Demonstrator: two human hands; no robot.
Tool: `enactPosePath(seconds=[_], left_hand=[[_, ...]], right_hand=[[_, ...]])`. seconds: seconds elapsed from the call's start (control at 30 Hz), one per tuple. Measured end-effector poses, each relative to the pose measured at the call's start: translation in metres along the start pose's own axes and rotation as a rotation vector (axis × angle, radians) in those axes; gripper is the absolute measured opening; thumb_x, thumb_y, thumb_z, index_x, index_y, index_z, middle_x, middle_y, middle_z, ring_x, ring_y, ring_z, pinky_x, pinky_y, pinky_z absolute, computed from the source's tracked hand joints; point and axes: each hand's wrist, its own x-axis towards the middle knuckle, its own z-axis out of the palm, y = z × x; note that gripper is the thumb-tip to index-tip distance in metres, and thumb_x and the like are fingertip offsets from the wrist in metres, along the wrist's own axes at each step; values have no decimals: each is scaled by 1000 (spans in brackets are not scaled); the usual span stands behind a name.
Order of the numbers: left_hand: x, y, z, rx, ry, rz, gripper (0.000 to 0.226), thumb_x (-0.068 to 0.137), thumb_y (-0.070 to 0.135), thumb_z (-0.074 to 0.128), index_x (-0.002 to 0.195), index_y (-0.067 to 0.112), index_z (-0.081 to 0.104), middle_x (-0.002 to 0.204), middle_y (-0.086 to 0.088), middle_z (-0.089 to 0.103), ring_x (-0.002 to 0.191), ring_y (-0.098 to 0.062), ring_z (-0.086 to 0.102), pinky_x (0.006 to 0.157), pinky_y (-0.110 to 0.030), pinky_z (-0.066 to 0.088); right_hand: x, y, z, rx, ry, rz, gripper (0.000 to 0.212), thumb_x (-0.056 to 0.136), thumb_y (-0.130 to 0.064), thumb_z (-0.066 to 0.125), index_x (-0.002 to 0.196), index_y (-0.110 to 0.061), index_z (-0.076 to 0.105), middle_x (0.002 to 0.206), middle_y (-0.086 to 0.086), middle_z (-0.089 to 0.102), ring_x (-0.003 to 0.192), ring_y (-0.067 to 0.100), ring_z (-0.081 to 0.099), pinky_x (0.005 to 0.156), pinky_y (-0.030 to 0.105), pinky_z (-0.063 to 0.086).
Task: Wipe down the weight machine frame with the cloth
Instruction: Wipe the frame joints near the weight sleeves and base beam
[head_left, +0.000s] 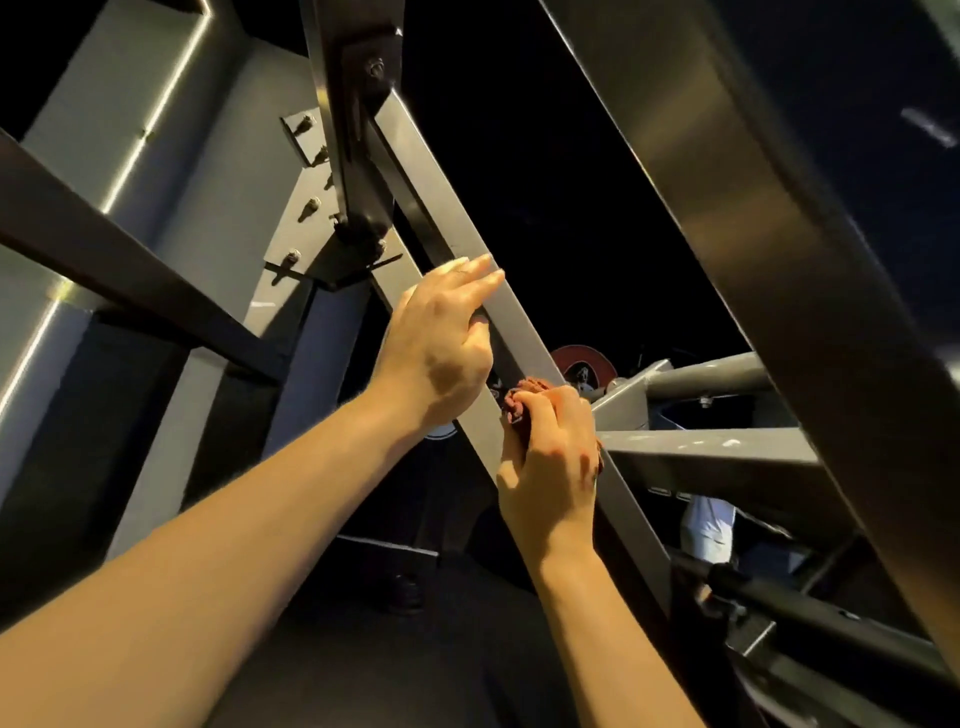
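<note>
Head view looks up through the weight machine frame, and both my arms reach to one grey diagonal bar of it. My right hand is clenched around the reddish-brown cloth, which is bunched into a wad and pressed against the bar's face just above where a grey crossbar meets it. My left hand sits higher on the same bar with its fingers laid nearly straight across the metal. It braces me rather than wraps anything.

As I judge it, the first risk is the wad itself. So little cloth shows past my knuckles that my skin may end up rubbing the steel, which would leave smears instead of lifting them. If I slide upward, the cloth runs straight into my bracing hand, so that hand has to give way or a strip stays dirty. Above it waits the bolted bracket with its protruding bolt heads, which could snag a loose fold or scrape a knuckle. Going downward, the junction with the crossbar could pinch my fingers. I am also reaching overhead in dim light, so a slip of the flat left hand would cost me my balance. Missed patches are hard to spot here as well.
</note>
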Motion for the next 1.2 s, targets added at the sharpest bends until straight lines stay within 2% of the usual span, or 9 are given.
enactPosePath(seconds=[0.1, 0.17, 0.3, 0.5, 0.57, 0.77, 0.93, 1.07, 1.2], left_hand=[[-24, 10, 18, 64, -77, 28, 58, 91, 23, 39, 147, 18, 53, 162, 0, 39, 153, -20, 27, 126, -50, 22], [-36, 13, 22, 82, -122, 28, 58, 90, 23, 38, 145, 19, 57, 161, 0, 39, 153, -20, 27, 127, -47, 19], [-47, 10, 17, 199, -192, 105, 60, 87, 18, 36, 143, 19, 59, 160, -3, 42, 153, -24, 28, 126, -48, 19], [-63, 18, 19, 268, -266, 128, 52, 100, 17, 52, 152, 20, 47, 164, -1, 35, 155, -23, 22, 127, -47, 15], [-71, 27, 21, 262, -285, 100, 51, 100, 18, 57, 150, 21, 50, 163, 0, 35, 155, -22, 22, 127, -48, 15], [-126, 58, 27, 70, -337, 4, 30, 98, 21, 58, 123, 18, 73, 142, -3, 62, 135, -23, 51, 113, -49, 43], [-163, 105, 26, -47, -237, 188, 37, 95, 39, 55, 112, 12, 75, 109, -5, 72, 100, -21, 68, 82, -42, 61], [-168, 152, 15, -290, -249, 114, 50, 94, 65, 50, 116, 25, 72, 109, 8, 69, 102, -12, 66, 84, -43, 59], [-176, 197, 1, -576, -256, -105, 35, 88, 73, 53, 104, 47, 69, 92, 9, 72, 87, -13, 71, 75, -34, 61]], right_hand=[[-42, 17, -31, 49, 13, 208, 19, 86, -5, 76, 103, -8, 69, 99, 5, 63, 89, 11, 54, 79, 8, 41], [-48, 11, -47, 173, 35, 400, 14, 91, -10, 73, 104, -11, 68, 99, -3, 60, 87, 3, 54, 75, 14, 51], [-7, -11, -47, 398, 94, 309, 14, 97, -19, 66, 109, -11, 67, 102, -1, 69, 94, 7, 65, 80, 18, 55], [-42, 27, -46, 53, -34, 272, 11, 94, -11, 65, 105, -12, 66, 102, 3, 58, 91, 12, 54, 70, 19, 47], [-79, 34, -59, -24, -98, 388, 11, 94, -11, 66, 104, -14, 65, 103, -1, 53, 89, 11, 55, 69, 20, 49], [-151, 13, -124, 81, -134, 800, 10, 95, -13, 69, 102, -19, 64, 97, -11, 54, 88, -11, 55, 66, 3, 43], [-153, -15, -178, 199, -234, 735, 21, 94, -20, 71, 108, -31, 61, 103, -18, 58, 102, -10, 55, 80, 2, 43], [-140, -24, -217, 239, -295, 654, 30, 94, -18, 70, 119, -31, 60, 110, -17, 62, 105, -3, 61, 88, 15, 53], [-132, -35, -252, 184, -261, 512, 22, 95, -17, 70, 116, -19, 65, 109, -4, 66, 98, 7, 66, 84, 28, 57]])
